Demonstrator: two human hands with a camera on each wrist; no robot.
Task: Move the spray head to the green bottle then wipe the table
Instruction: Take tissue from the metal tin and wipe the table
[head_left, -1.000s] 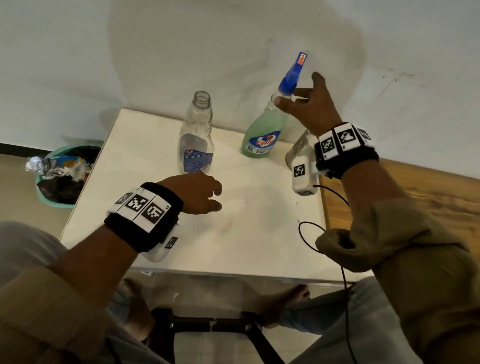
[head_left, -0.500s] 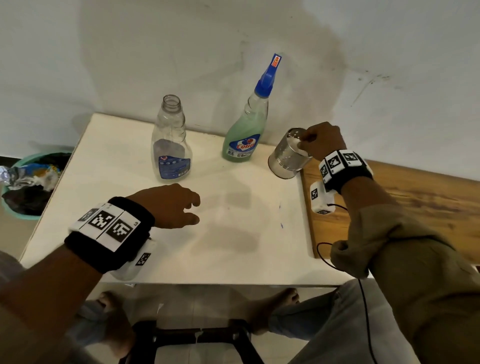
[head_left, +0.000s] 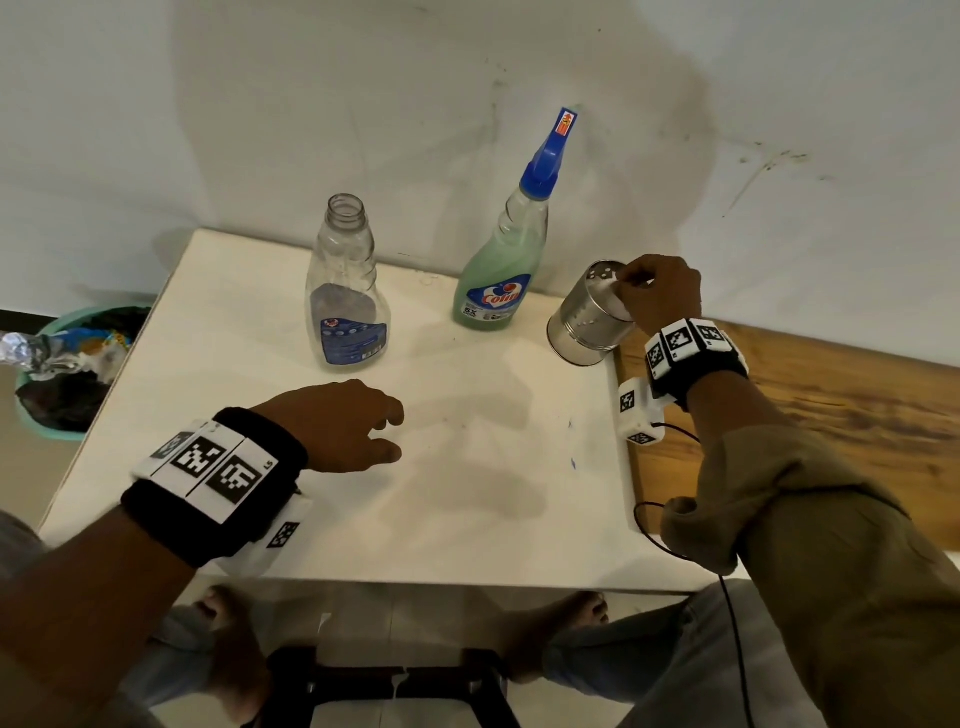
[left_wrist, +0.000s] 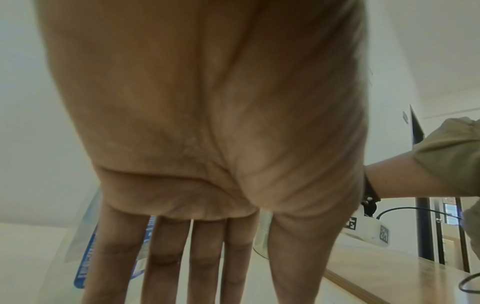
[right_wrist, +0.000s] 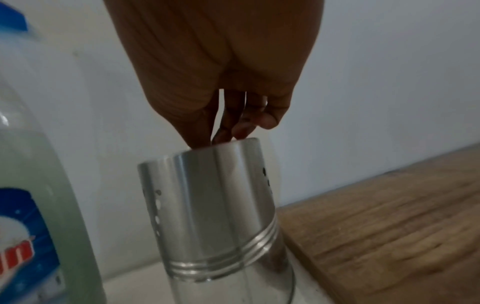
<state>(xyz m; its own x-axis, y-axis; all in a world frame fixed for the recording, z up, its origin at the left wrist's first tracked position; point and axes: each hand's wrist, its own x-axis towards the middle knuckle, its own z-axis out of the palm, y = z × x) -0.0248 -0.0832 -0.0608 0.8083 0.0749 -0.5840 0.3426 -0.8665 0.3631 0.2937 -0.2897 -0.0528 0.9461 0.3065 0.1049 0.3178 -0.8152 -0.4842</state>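
The green bottle stands at the back of the white table, and the blue spray head sits on its neck. To its left is a clear bottle with an open mouth. My right hand is at the top of a tilted metal can on the table's right edge. Its bunched fingers dip into the can, where something white shows; the fingertips are hidden. My left hand hovers over the table's middle, fingers relaxed and holding nothing.
A wooden board adjoins the table on the right. A teal bin full of rubbish stands on the floor at the left. The wall is close behind the bottles. A black cable hangs from my right wrist.
My right hand left the spray head on the green bottle and dropped to the metal can, its fingers going inside. The left hand has barely moved.
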